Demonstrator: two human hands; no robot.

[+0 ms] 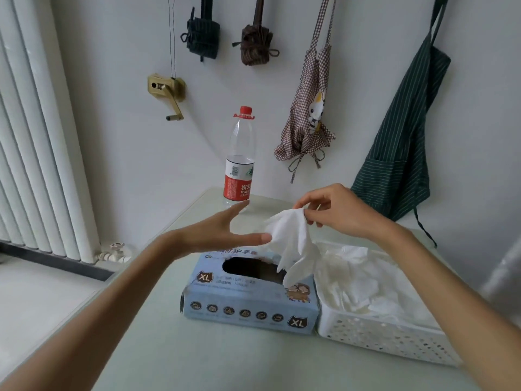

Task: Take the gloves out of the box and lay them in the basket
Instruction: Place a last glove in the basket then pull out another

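Right hand (342,211) pinches a white glove (293,244) by its top edge, hanging above the box (248,294) slot, its tips at the opening. Left hand (222,231) has fingers straight, thumb touching the glove's left side. Basket (389,342) sits against the box's right side, holding more gloves (363,283). Bottle (239,165) behind.

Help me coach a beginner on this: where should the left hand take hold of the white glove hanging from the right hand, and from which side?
Probably the loose upper edge of the glove, coming from the left. The right hand already pinches its top right corner, and the glove's fingers dangle over the box opening. The left hand, open, already touches that edge.
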